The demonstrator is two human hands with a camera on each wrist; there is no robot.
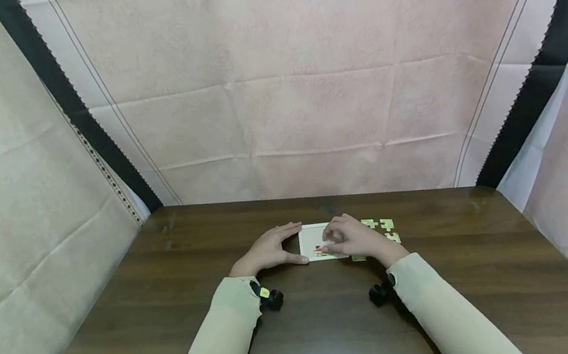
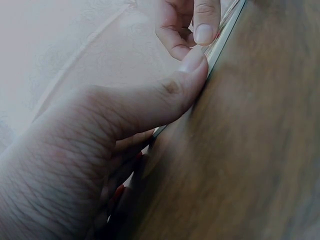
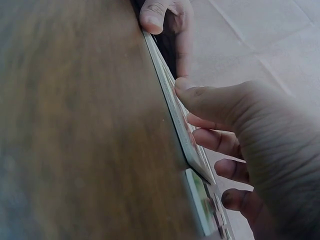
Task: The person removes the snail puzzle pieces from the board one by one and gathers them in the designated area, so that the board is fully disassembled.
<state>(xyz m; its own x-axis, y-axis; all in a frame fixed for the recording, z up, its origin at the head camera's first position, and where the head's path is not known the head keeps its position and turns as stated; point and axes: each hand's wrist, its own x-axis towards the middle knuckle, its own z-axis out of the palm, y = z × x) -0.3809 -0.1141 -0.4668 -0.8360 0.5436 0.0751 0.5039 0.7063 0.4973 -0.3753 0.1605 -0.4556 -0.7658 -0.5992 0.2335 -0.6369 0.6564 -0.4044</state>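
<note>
A white puzzle tray (image 1: 311,231) lies on the brown table between the two hands. A puzzle piece (image 1: 319,250) with a small red and green picture sits in its near left part. My left hand (image 1: 272,248) is spread at the tray's left side, the thumb touching the near left corner and the straight fingers reaching toward the far left corner. My right hand (image 1: 352,236) is over the tray's right part, thumb tip at the piece, fingers loosely bent. In the right wrist view, nothing shows between the right thumb (image 3: 210,97) and fingers. The right hand hides part of the tray.
Several loose green puzzle pieces (image 1: 387,224) lie right of the tray, and another green piece (image 1: 358,258) lies by its near right corner. The wooden table (image 1: 317,325) stretches around them. A pale cloth wall (image 1: 306,106) stands behind the table's far edge.
</note>
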